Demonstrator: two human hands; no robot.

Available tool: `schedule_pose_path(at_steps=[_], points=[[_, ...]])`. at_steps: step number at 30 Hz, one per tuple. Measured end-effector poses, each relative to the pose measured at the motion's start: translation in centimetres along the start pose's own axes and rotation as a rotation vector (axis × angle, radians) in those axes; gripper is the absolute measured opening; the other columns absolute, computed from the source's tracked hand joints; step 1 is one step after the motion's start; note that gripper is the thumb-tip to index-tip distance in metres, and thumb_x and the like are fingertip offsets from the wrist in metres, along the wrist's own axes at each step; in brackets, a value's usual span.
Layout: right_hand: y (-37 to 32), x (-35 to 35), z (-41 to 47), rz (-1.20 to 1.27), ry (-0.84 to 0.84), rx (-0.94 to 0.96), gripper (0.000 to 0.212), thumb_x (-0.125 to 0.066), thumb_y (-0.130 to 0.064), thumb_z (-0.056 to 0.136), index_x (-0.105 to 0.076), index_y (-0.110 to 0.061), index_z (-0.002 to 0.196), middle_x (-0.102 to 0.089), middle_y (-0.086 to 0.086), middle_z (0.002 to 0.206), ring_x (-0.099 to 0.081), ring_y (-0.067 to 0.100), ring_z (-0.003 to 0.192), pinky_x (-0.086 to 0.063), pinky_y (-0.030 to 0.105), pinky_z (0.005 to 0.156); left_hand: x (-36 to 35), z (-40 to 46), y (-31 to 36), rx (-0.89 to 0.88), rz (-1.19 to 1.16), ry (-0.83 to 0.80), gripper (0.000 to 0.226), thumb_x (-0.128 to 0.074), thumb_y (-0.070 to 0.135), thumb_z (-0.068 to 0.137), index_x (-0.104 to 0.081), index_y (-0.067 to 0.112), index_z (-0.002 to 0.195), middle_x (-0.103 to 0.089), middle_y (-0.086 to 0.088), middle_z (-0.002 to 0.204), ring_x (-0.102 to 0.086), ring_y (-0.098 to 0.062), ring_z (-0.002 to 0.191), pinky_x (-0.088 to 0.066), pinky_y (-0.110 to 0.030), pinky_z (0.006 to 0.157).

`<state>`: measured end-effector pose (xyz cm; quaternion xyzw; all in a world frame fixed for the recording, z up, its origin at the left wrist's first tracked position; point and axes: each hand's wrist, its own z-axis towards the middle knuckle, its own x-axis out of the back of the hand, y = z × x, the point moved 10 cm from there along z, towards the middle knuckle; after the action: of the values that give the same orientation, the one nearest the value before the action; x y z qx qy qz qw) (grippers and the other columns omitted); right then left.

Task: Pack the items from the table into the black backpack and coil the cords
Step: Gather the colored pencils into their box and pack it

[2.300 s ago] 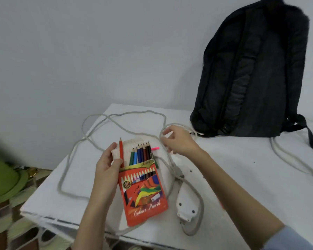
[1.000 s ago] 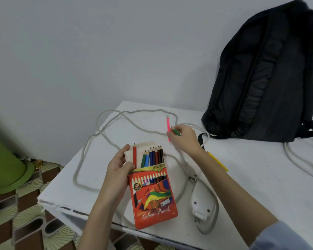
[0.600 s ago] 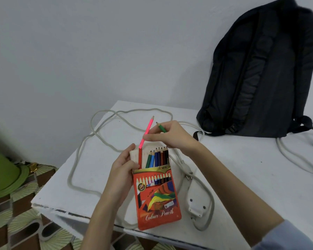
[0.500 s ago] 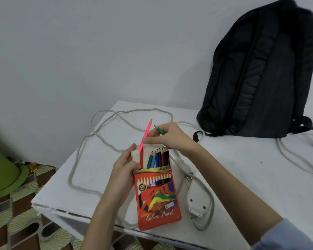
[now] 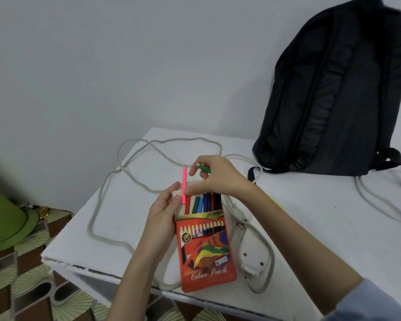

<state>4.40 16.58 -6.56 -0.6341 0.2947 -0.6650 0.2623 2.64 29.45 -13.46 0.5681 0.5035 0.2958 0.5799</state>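
Observation:
My left hand (image 5: pixel 163 213) grips the orange colour pencil box (image 5: pixel 206 249) by its left side, above the table's front edge. Several pencils stand in the box's open top. My right hand (image 5: pixel 214 176) pinches a pink pencil (image 5: pixel 184 185) upright at the box's left end, and a green pencil (image 5: pixel 203 167) lies between its fingers. The black backpack (image 5: pixel 333 93) stands upright against the wall at the back right. A grey cord (image 5: pixel 125 172) lies in loose loops across the white table (image 5: pixel 322 228), running to a white power strip (image 5: pixel 252 253) right of the box.
A yellow pencil (image 5: pixel 279 205) shows just behind my right forearm. More grey cord (image 5: pixel 380 205) trails off at the right, under the backpack strap. A green object (image 5: pixel 5 218) stands on the patterned floor to the left of the table.
My right hand picked up the pink and green pencils from the table and brought them to the box. The pink pencil went from tilted to upright, its lower end at the box's opening.

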Motion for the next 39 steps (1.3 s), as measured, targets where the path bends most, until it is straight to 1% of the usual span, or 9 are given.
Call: schedule_pose_path(at_steps=[6, 10, 15, 18, 24, 30, 32, 35, 39], points=[[0.7, 1.4, 0.1, 0.204, 0.082, -0.003, 0.029, -0.069, -0.043, 0.079, -0.066, -0.018, 0.095, -0.055, -0.010, 0.077, -0.049, 0.001, 0.069, -0.038, 0.018, 0.060, -0.6, 0.1, -0.1, -0.007, -0.037, -0.043, 0.027, -0.045, 0.013, 0.097, -0.054, 0.022, 0.120, -0.071, -0.004, 0.098, -0.072, -0.018, 0.078, -0.057, -0.025, 0.057], [1.3, 1.1, 0.4, 0.047, 0.055, -0.036, 0.027, -0.064, -0.035, 0.085, -0.068, -0.016, 0.103, -0.061, -0.004, 0.094, -0.056, 0.009, 0.087, -0.045, 0.022, 0.069, -0.9, 0.3, -0.2, -0.029, -0.014, -0.072, 0.028, -0.049, 0.009, 0.095, -0.054, 0.027, 0.116, -0.072, -0.001, 0.100, -0.072, -0.020, 0.080, -0.057, -0.026, 0.059], [2.9, 0.0, 0.9, 0.000, 0.011, -0.130, 0.023, -0.065, -0.035, 0.084, -0.070, -0.013, 0.089, -0.063, 0.002, 0.082, -0.057, 0.013, 0.073, -0.045, 0.024, 0.061, -0.9, 0.9, -0.8, -0.019, -0.023, -0.049, 0.026, -0.044, 0.007, 0.097, -0.058, 0.025, 0.110, -0.074, 0.003, 0.088, -0.071, -0.018, 0.077, -0.056, -0.026, 0.060], [3.1, -0.8, 0.9, -0.025, -0.043, -0.132, 0.028, -0.068, -0.040, 0.081, -0.071, -0.014, 0.092, -0.062, -0.003, 0.079, -0.059, 0.012, 0.077, -0.050, 0.027, 0.066, -0.9, 1.1, -1.0, -0.025, 0.006, -0.044, 0.022, -0.047, 0.019, 0.096, -0.058, 0.023, 0.114, -0.074, 0.000, 0.091, -0.071, -0.020, 0.079, -0.057, -0.026, 0.062], [2.6, -1.0, 1.1, 0.031, -0.073, -0.088, 0.039, -0.074, -0.041, 0.076, -0.065, -0.018, 0.106, -0.058, -0.005, 0.082, -0.054, 0.004, 0.071, -0.043, 0.019, 0.060, -1.3, 0.9, -0.7, -0.044, 0.027, -0.058, 0.025, -0.049, 0.030, 0.092, -0.059, 0.024, 0.114, -0.074, 0.001, 0.092, -0.072, -0.024, 0.082, -0.057, -0.026, 0.061], [2.5, -1.3, 1.1, 0.053, -0.127, -0.076, 0.049, -0.075, -0.037, 0.075, -0.059, -0.022, 0.119, -0.056, -0.007, 0.080, -0.055, 0.005, 0.076, -0.044, 0.021, 0.066, -1.0, 1.0, -0.6, -0.057, 0.071, -0.042, 0.029, -0.056, 0.012, 0.090, -0.055, 0.025, 0.117, -0.069, -0.006, 0.105, -0.072, -0.023, 0.081, -0.056, -0.026, 0.058], [2.3, -1.2, 1.1, 0.061, -0.124, -0.046, 0.042, -0.075, -0.034, 0.075, -0.062, -0.023, 0.114, -0.058, -0.004, 0.079, -0.058, 0.009, 0.077, -0.047, 0.026, 0.071, -1.0, 1.1, -0.7, -0.053, 0.074, -0.042, 0.032, -0.055, 0.009, 0.091, -0.054, 0.023, 0.120, -0.068, -0.007, 0.107, -0.072, -0.023, 0.081, -0.056, -0.026, 0.057], [1.9, -0.9, 1.0, 0.050, -0.104, -0.007, 0.033, -0.077, -0.034, 0.074, -0.065, -0.024, 0.103, -0.056, -0.006, 0.073, -0.056, 0.007, 0.073, -0.046, 0.022, 0.066, -1.1, 1.3, -0.7, -0.045, 0.045, -0.037, 0.031, -0.053, 0.006, 0.091, -0.055, 0.023, 0.117, -0.068, -0.008, 0.106, -0.072, -0.020, 0.078, -0.055, -0.024, 0.055], [1.4, -0.3, 0.8, -0.036, -0.061, 0.026, 0.032, -0.071, -0.042, 0.077, -0.063, -0.027, 0.105, -0.052, -0.006, 0.073, -0.051, 0.009, 0.072, -0.041, 0.024, 0.064, -1.4, 1.2, -0.5, -0.052, 0.008, -0.050, 0.029, -0.053, 0.008, 0.091, -0.057, 0.021, 0.117, -0.071, -0.006, 0.098, -0.072, -0.020, 0.074, -0.055, -0.023, 0.055]])
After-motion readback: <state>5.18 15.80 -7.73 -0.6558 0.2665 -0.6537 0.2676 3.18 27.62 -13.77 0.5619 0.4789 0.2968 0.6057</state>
